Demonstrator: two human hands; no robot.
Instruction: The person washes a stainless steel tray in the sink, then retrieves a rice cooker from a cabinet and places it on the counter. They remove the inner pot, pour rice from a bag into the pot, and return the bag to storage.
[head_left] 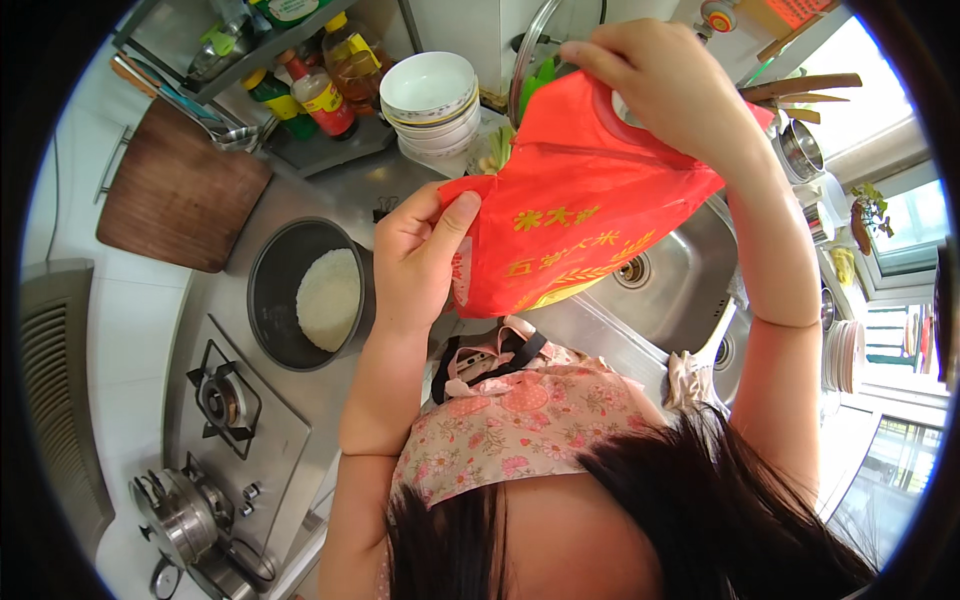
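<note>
A red rice bag (pixel 590 200) with yellow print hangs tilted in front of me, held up between both hands. My left hand (pixel 420 255) pinches its left corner, thumb on the near side. Higher up and to the right, my right hand (pixel 655 85) is closed on the bag's upper edge, its fingers partly hidden behind the wrist and the plastic. Left of my left hand, a dark grey inner pot (pixel 262 300) stands on the steel counter, with white rice (pixel 330 300) heaped on its right side. The bag's opening and contents are out of sight.
Stacked white bowls (pixel 430 88) and sauce bottles (pixel 322 95) stand at the back. A wooden cutting board (pixel 180 185) leans at the far left. Nearer are a gas burner (pixel 225 398) and a steel pot (pixel 175 515). A steel sink (pixel 690 270) lies right, beneath the bag.
</note>
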